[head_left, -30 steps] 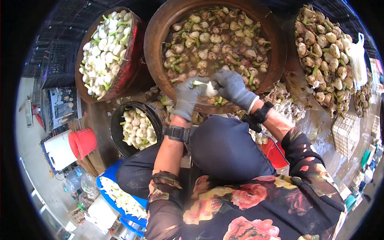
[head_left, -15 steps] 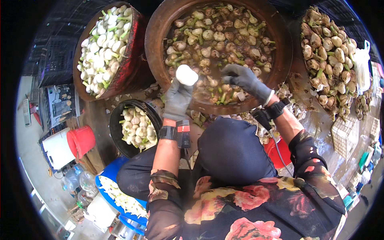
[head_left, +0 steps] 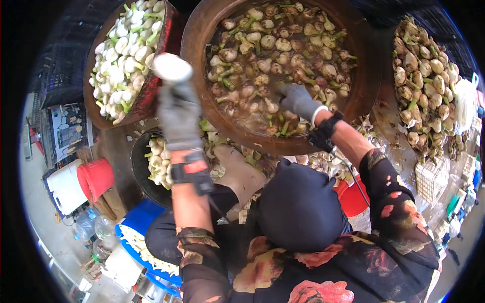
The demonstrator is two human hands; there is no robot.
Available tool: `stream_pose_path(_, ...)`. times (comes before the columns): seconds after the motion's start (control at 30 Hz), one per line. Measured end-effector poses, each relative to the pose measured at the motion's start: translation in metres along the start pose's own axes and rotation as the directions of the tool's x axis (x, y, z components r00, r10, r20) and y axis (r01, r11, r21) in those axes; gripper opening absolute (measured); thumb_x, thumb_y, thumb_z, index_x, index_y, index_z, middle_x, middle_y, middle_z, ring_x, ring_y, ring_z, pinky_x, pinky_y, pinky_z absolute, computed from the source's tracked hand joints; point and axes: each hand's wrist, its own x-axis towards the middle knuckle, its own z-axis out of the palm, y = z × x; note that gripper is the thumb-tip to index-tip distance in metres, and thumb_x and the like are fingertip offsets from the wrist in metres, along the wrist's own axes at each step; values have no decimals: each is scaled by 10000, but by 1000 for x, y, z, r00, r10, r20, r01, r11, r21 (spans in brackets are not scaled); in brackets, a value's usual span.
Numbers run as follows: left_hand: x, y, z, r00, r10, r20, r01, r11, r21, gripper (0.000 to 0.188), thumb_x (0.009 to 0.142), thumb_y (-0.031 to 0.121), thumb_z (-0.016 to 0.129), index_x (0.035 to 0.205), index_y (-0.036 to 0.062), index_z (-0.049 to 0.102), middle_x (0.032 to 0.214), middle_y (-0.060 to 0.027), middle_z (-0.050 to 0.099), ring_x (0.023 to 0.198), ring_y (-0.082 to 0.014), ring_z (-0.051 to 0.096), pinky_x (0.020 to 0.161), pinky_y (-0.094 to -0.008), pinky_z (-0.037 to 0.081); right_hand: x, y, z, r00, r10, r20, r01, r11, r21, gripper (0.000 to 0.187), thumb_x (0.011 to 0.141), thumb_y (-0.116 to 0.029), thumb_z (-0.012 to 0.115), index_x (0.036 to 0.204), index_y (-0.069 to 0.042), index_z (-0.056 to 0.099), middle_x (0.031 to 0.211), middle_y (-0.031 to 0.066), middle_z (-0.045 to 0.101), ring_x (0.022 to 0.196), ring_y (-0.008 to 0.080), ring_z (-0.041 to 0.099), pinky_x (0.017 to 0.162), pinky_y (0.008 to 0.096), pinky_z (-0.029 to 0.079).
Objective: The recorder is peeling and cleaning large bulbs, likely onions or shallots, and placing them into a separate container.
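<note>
The gloved left hand is clamped on a peeled white bulb, raised toward eleven o'clock beside the basket of white bulbs. Farther off at one o'clock, the gloved right hand reaches into the brown basin, fingers curled among soaking bulbs; its grip cannot be told.

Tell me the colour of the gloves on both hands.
Grey, on the left hand and the right hand; the head view shows them best, the only one.

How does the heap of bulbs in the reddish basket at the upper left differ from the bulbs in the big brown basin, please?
The bulbs in the reddish woven basket are clean white and heaped dry; those in the big round brown basin are brownish, unpeeled and sitting in murky water. Both kinds keep green stalk stubs.
</note>
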Motion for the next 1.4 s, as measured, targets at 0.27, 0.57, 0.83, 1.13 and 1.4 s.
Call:
stream_pose_path(0.27, -24, -13, 24, 993, -109, 37, 82, 897, 435, 441, 804, 264, 544, 1141, 2, 435, 989, -100, 514, 843, -191, 486, 742, -280, 449, 74, 48, 61, 970, 142, 196, -69, 938, -339, 329, 709, -144, 529, 1033, -89, 543, 1051, 143, 541, 961, 303, 516, 797, 393, 417)
stream_pose_path(0.57, -26, -88, -35, 999, -22, -39, 37, -78, 996, 605, 686, 147, 650, 1204, 24, 362, 1134, -136, 444, 953, -237, 490, 814, -320, 428, 9, 25, -34, 970, 130, 207, -114, 990, -88, 256, 745, -171, 454, 888, -18, 600, 924, 170, 587, 849, 246, 573, 731, 331, 450)
stream_pose_path(0.83, -27, -131, -59, 971, -158, 179, -235, -513, 826, 681, 563, 88, 721, 1160, 41, 397, 1095, -121, 481, 1001, -220, 484, 857, -298, 384, -67, -18, -46, 987, 134, 83, -83, -8, 997, 238, 799, -254, 572, 780, -17, 571, 573, -34, 510, 479, 45, 452, 461, 182, 372)
stream_pose_path(1.13, -44, -130, -46, 984, -162, 76, -151, -527, 836, 627, 569, 187, 723, 1113, 34, 452, 1055, -109, 511, 981, -210, 498, 842, -298, 391, -68, -29, -20, 951, 293, 102, -177, 244, 953, 209, 799, -199, 573, 644, -61, 546, 528, -45, 461, 428, 26, 375, 388, 181, 270)
stream_pose_path(1.4, -49, -130, -51, 984, -174, -42, -7, -273, 962, 603, 606, 198, 719, 1123, 32, 456, 1069, -70, 510, 971, -149, 495, 837, -261, 396, -73, -26, -26, 957, 248, 153, -221, 279, 934, 184, 797, -170, 558, 671, -37, 578, 543, -33, 491, 436, 23, 415, 391, 166, 291)
